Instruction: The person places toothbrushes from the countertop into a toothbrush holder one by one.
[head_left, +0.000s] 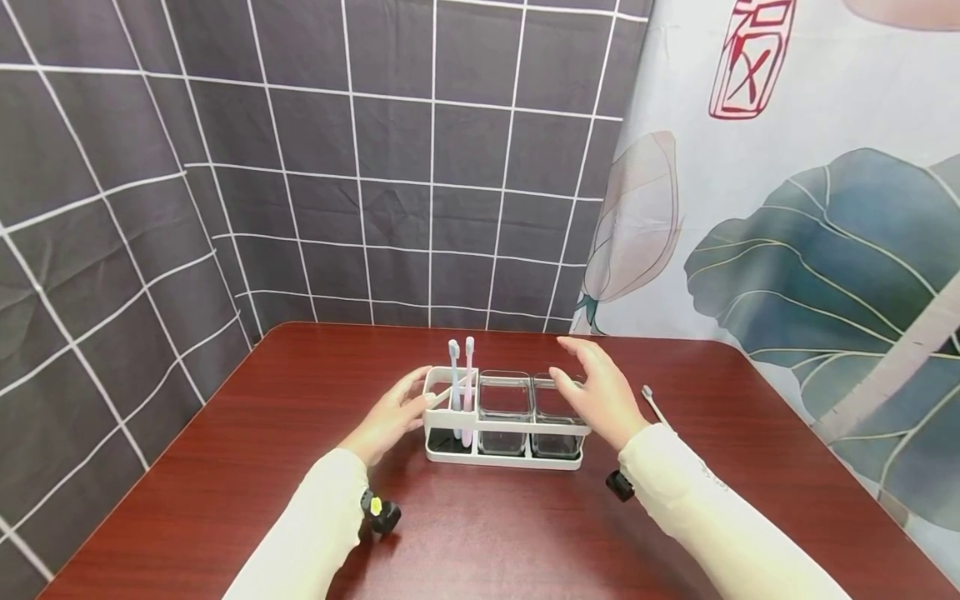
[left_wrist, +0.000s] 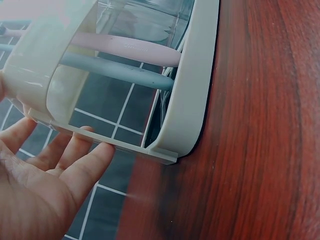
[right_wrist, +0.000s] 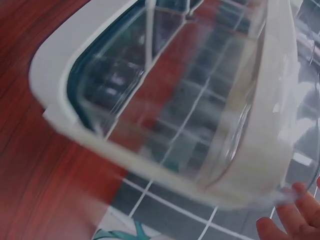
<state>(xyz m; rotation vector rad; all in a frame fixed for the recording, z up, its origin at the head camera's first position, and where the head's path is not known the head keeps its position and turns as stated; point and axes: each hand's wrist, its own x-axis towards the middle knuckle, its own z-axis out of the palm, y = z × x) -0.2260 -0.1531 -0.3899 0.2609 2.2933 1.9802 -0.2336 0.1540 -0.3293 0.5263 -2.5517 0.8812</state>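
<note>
A white toothbrush holder point(head_left: 504, 421) stands on the table, its upper ring and base joined by thin posts. At its left end, my left hand point(head_left: 388, 423) grips the ring, fingertips point(left_wrist: 106, 150) against the side in the left wrist view. A blue toothbrush point(head_left: 455, 383) and a pink toothbrush point(head_left: 468, 385) stand upright in the left compartment. Two clear square cups point(head_left: 504, 396) fill the other compartments. Over the right-hand cup point(head_left: 553, 443), my right hand point(head_left: 603, 393) hovers with its fingers spread and thumb apart; the right wrist view shows fingertips point(right_wrist: 267, 227) near the upper edge.
Another toothbrush point(head_left: 654, 404) lies on the red-brown table point(head_left: 480, 533), partly behind the right sleeve. A dark grid-patterned cloth point(head_left: 390, 208) hangs behind and to the left. A floral curtain point(head_left: 810, 217) hangs at the right. Each wrist carries a small black camera.
</note>
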